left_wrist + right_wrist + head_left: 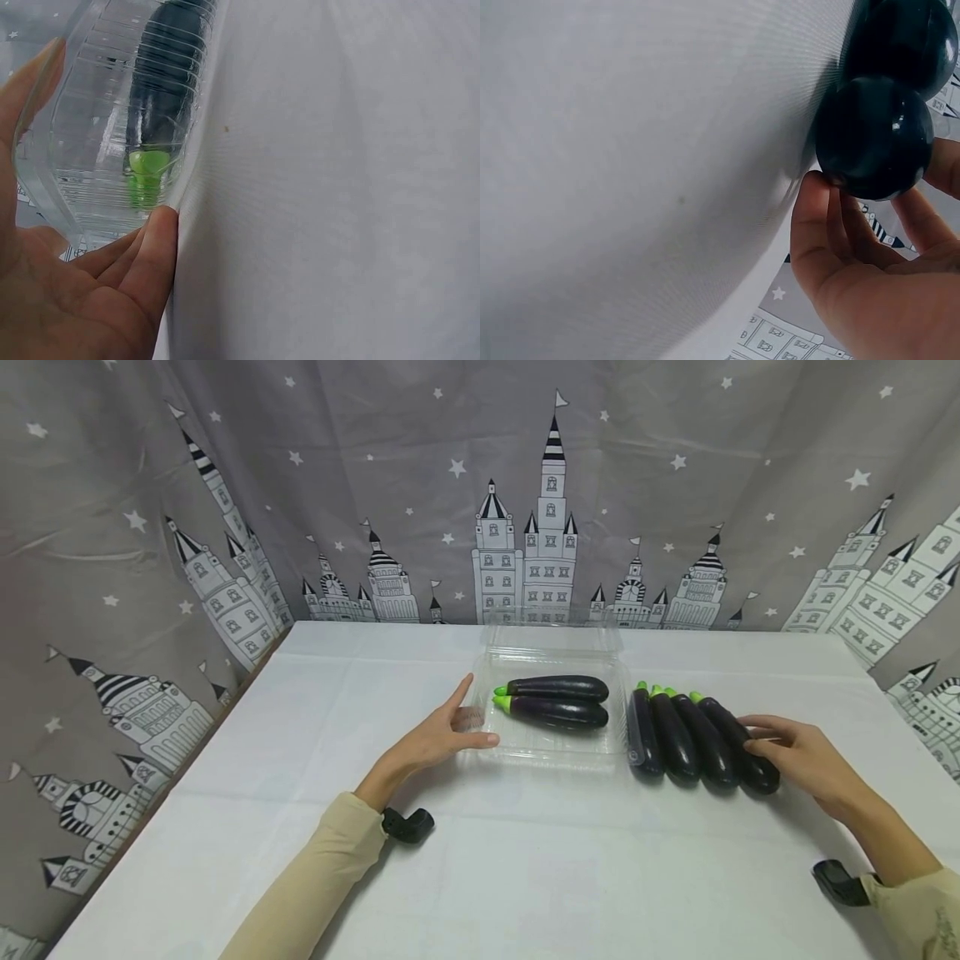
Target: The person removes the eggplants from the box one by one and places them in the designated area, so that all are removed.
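Observation:
A clear plastic clamshell box (551,748) stands with its lid up, and two dark eggplants with green stems lie crosswise in it, a rear eggplant (562,686) and a front eggplant (564,712). At the box's left wall, my left hand (435,735) rests with spread fingers and thumb; its fingertips touch the plastic low down in the left wrist view. On the right, my right hand (810,760) holds the lower end of the outermost eggplant (874,139), thumb on one side and curled fingers on the other.
Beside the box's right wall lie several eggplants in a row (675,739), stems toward the back. White cloth (525,860) covers the table. The raised clear lid (551,635) stands near a grey curtain (420,460) with printed castles. Each wrist carries a black device (408,825).

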{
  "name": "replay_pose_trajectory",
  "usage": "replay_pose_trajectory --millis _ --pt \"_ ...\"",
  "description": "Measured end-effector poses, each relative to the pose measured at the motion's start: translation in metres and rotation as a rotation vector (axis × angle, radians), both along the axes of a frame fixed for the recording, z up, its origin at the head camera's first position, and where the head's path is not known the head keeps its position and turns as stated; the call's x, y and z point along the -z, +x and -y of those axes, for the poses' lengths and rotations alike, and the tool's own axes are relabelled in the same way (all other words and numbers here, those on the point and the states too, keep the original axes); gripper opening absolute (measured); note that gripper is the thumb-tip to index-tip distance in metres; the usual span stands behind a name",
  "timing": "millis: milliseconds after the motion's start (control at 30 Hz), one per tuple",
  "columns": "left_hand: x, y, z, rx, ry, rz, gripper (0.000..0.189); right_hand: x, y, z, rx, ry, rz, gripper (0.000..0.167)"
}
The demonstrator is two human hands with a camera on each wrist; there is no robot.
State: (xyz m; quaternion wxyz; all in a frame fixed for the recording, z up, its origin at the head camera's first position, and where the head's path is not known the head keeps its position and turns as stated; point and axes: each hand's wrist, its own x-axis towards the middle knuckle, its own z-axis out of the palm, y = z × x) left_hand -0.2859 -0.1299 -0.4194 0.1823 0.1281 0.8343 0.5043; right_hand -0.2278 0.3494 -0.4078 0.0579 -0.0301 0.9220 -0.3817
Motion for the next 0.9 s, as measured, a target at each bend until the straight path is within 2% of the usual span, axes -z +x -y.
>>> replay_pose_trajectory --millis 500,700,900 --pt "0.0013 -0.0009 -0.0011 -0.006 -0.004 0.002 0.113 -0.0004 0.0026 -0.0033 0.026 -0.019 -0.044 0.052" --pt "0.001 -0.0007 -0.0003 -0.013 -0.01 0.003 0.113 -0.0021 0.0019 -0.0003 0.046 -0.029 -0.03 0.056" --pt "0.0017 -0.001 -0.0005 -0.009 -0.007 0.001 0.113 -0.0043 0.0035 0.0005 0.082 -0.019 -0.093 0.053"
